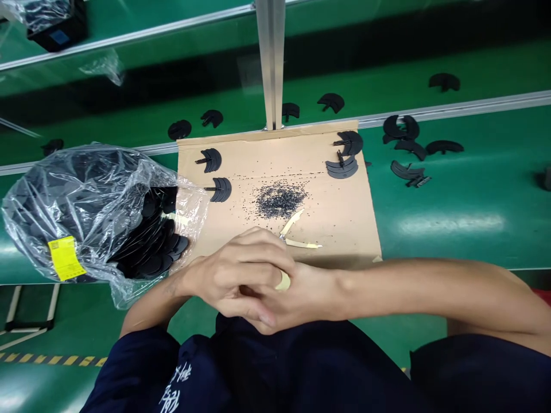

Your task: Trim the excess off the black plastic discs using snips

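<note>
My left hand (245,269) lies over my right hand (297,292), with its fingers wrapped round it. A piece of cream tape (283,281) sits at a fingertip of the left hand. The right hand's fingers are mostly hidden under the left. Just beyond the hands, pliers (297,243) with spread cream handles lie on a cardboard sheet (344,229); their jaws are barely visible. Farther on is a pile of small black bits (279,199). Curved black plastic parts lie on the cardboard at the left (221,189) and at the right (342,166).
A clear plastic bag (81,189) full of black parts, bearing a yellow label (66,258), overlaps the cardboard's left edge. More curved parts (407,171) lie on the green bench. A metal post (271,63) rises behind the cardboard. A black bin (58,26) stands at the upper left.
</note>
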Demonstrator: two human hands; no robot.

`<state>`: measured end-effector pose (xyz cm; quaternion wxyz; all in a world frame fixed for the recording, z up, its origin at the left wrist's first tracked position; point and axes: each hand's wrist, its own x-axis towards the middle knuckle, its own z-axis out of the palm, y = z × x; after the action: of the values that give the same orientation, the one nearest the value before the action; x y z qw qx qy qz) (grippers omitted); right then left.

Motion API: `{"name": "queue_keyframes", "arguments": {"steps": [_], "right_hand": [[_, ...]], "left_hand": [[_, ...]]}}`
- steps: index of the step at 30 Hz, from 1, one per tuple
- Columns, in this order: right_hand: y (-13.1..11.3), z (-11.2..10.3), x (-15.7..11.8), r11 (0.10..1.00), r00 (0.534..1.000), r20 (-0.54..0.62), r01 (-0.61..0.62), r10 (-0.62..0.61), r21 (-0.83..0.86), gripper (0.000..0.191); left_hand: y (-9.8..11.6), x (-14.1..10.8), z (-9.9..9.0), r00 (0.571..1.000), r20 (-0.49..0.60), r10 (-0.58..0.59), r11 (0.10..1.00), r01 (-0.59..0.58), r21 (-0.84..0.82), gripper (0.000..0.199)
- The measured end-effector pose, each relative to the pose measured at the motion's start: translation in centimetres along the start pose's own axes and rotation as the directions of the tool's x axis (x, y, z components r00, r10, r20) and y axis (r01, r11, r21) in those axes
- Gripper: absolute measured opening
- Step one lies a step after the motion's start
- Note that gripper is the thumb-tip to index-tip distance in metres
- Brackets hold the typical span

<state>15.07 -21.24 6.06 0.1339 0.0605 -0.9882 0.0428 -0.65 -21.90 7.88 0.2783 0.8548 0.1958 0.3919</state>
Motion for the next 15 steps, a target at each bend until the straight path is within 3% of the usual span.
{"name": "queue_keyframes", "arguments": {"steps": [3,8,12,15], "right_hand": [[0.0,0.3,-0.3,0.992,0.990,-0.089,0.102,-0.109,-0.079,0.027],[0.5,-1.9,-0.6,0.952,0.984,-0.029,0.165,-0.178,-0.257,0.028],[0.4,-2.5,-0.6,0.926,0.978,-0.083,0.150,-0.190,-0.347,0.028],[0.2,-2.1,-0.6,0.934,0.982,-0.004,0.180,-0.190,-0.309,0.023]], "left_hand": [[0.1,0.0,-0.3,1.000,0.026,-0.004,0.998,0.006,-0.061,0.030],[-0.1,-0.7,-0.3,0.989,-0.055,-0.140,0.979,0.130,-0.159,0.021],[-0.3,-0.7,-0.3,0.991,0.046,-0.129,0.968,0.136,-0.210,0.022],[-0.3,-0.7,-0.5,0.986,0.077,-0.148,0.969,0.160,-0.187,0.023]]}}
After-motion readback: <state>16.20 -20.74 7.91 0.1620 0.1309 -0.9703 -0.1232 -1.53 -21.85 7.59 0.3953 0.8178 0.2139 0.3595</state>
